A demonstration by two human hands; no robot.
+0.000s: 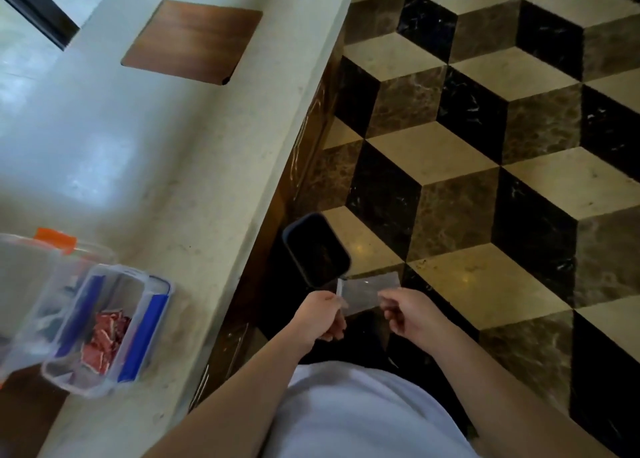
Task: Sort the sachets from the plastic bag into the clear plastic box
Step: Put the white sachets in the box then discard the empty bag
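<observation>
A small clear plastic bag [367,293] is stretched flat between my hands, off the counter and above the floor. My left hand [323,315] pinches its left edge and my right hand [408,313] pinches its right edge. The bag looks empty. The clear plastic box [152,322] with blue clips stands open at the counter's lower left, and several red sachets [104,339] lie inside it.
A dark waste bin [317,249] stands on the floor just beyond the bag, against the counter side. A second clear container with an orange clip [55,239] sits left of the box. A brown wooden square [194,41] lies on the pale counter [173,180].
</observation>
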